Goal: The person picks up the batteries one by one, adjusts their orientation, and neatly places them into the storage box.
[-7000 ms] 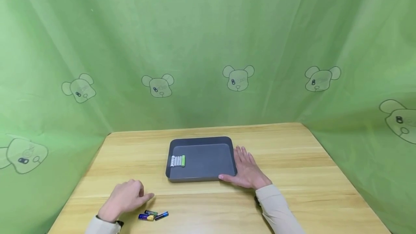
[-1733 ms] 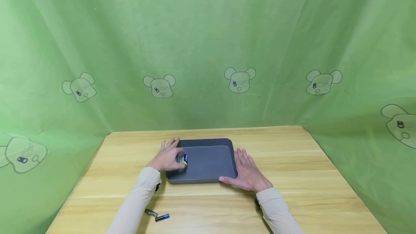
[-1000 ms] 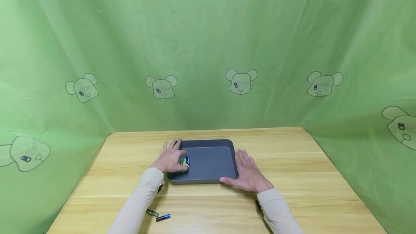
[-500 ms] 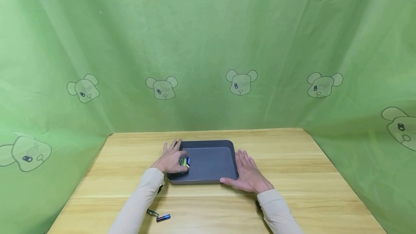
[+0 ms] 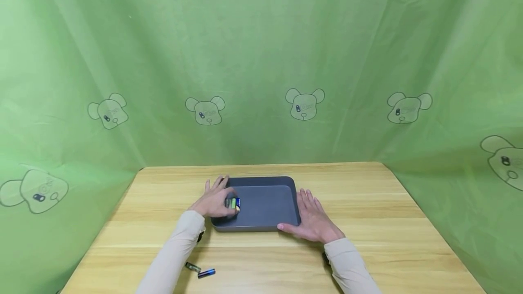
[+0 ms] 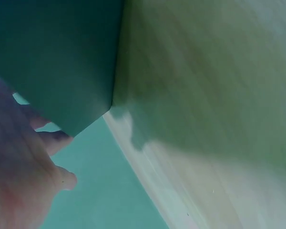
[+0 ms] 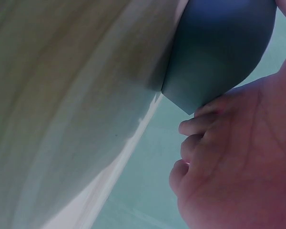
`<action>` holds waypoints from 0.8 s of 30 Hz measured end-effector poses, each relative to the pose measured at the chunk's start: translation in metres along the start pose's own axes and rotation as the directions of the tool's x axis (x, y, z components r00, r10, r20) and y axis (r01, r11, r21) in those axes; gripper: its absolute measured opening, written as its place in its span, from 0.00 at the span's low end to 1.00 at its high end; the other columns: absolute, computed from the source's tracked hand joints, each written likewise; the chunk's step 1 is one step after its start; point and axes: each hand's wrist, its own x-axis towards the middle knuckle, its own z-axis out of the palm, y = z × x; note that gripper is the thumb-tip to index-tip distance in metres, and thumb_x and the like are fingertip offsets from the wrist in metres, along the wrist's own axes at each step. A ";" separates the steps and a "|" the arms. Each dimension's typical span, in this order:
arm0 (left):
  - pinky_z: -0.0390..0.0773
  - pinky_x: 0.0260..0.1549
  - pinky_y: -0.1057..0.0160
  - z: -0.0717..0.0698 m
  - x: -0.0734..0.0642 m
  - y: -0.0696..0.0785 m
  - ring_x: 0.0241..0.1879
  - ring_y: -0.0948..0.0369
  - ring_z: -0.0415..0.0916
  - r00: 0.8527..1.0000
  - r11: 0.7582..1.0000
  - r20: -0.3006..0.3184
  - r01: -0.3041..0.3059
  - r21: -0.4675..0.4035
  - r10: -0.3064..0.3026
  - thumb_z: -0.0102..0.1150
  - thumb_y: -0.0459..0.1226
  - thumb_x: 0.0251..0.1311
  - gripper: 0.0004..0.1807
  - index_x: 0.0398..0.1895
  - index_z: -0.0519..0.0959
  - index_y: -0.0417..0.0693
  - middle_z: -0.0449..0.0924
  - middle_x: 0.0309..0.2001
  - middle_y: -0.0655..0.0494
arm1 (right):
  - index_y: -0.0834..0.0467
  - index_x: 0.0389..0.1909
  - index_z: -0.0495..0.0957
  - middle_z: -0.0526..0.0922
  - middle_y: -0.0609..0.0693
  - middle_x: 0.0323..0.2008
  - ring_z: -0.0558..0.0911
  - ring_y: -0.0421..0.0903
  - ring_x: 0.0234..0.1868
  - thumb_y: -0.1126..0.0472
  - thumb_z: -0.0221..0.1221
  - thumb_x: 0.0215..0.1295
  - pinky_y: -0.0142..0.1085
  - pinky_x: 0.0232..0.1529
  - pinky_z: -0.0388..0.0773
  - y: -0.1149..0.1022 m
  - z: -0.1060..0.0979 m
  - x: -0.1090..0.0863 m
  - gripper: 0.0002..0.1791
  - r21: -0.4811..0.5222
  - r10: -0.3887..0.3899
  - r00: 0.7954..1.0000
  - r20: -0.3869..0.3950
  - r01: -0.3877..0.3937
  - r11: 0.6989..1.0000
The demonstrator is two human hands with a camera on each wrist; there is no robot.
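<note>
A dark grey tray [image 5: 265, 203] stands on the table. My left hand [image 5: 213, 202] reaches over its left side, thumb and index finger pinching a blue battery [image 5: 238, 203] with a yellowish end. This battery stands in line beside a green battery [image 5: 233, 203]; the row further left is mostly hidden by the hand. The left wrist view shows the tray's outer wall [image 6: 71, 62] with the other fingers beyond its edge. My right hand [image 5: 312, 221] rests against the tray's right side, fingers straight, thumb at the front corner. In the right wrist view its fingers lie along the tray wall [image 7: 214, 52].
Two loose batteries lie on the table in front, near the left sleeve: a dark one [image 5: 193, 267] and a blue-and-black one [image 5: 206, 273]. A wooden table [image 5: 380, 221] carries everything, with a green curtain [image 5: 253, 144] behind and at both sides.
The blue-and-yellow battery went from the table into the tray with my left hand, at the right end of the row. Over the last second the left hand has barely moved; the right stayed put.
</note>
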 end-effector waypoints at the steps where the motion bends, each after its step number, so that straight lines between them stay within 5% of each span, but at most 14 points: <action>1: 0.37 0.73 0.20 -0.001 -0.001 -0.001 0.81 0.33 0.45 1.000 1.000 -0.008 -0.001 -0.011 0.001 0.69 0.56 0.55 0.31 0.60 0.80 0.55 0.48 0.82 0.34 | 0.71 0.80 0.41 0.41 0.69 0.82 0.41 0.65 0.84 0.19 0.55 0.57 0.60 0.84 0.42 0.000 0.000 0.000 0.72 0.001 0.001 1.000 0.000 -0.001 1.000; 7: 0.40 0.73 0.20 -0.013 -0.014 -0.006 0.80 0.34 0.49 0.996 0.999 -0.088 0.002 -0.036 -0.005 0.67 0.53 0.57 0.32 0.63 0.78 0.51 0.52 0.81 0.36 | 0.71 0.80 0.41 0.41 0.69 0.82 0.41 0.66 0.84 0.19 0.55 0.57 0.60 0.84 0.42 -0.001 0.000 -0.001 0.72 -0.002 -0.003 1.000 0.006 0.003 1.000; 14: 0.44 0.75 0.24 -0.033 -0.042 -0.009 0.78 0.36 0.57 0.977 0.996 -0.197 0.074 -0.057 -0.084 0.68 0.51 0.61 0.29 0.62 0.79 0.46 0.59 0.79 0.37 | 0.70 0.80 0.38 0.39 0.68 0.82 0.40 0.66 0.84 0.19 0.55 0.58 0.60 0.84 0.40 0.001 -0.002 0.001 0.72 -0.005 -0.004 1.000 -0.001 0.004 1.000; 19: 0.63 0.72 0.32 -0.042 -0.067 -0.010 0.69 0.40 0.73 0.963 0.991 -0.234 0.121 -0.062 -0.133 0.66 0.49 0.65 0.27 0.60 0.79 0.42 0.75 0.68 0.39 | 0.71 0.80 0.39 0.39 0.69 0.82 0.40 0.66 0.84 0.19 0.55 0.57 0.60 0.84 0.41 0.000 -0.002 0.001 0.72 0.000 -0.005 1.000 0.003 0.005 1.000; 24: 0.81 0.60 0.42 -0.048 -0.089 -0.011 0.57 0.45 0.82 0.955 0.980 -0.217 0.193 -0.055 -0.201 0.63 0.49 0.67 0.24 0.56 0.82 0.40 0.84 0.57 0.43 | 0.71 0.80 0.39 0.39 0.69 0.82 0.40 0.66 0.84 0.19 0.55 0.58 0.60 0.84 0.41 0.000 0.000 0.001 0.72 -0.004 -0.002 1.000 0.006 0.002 1.000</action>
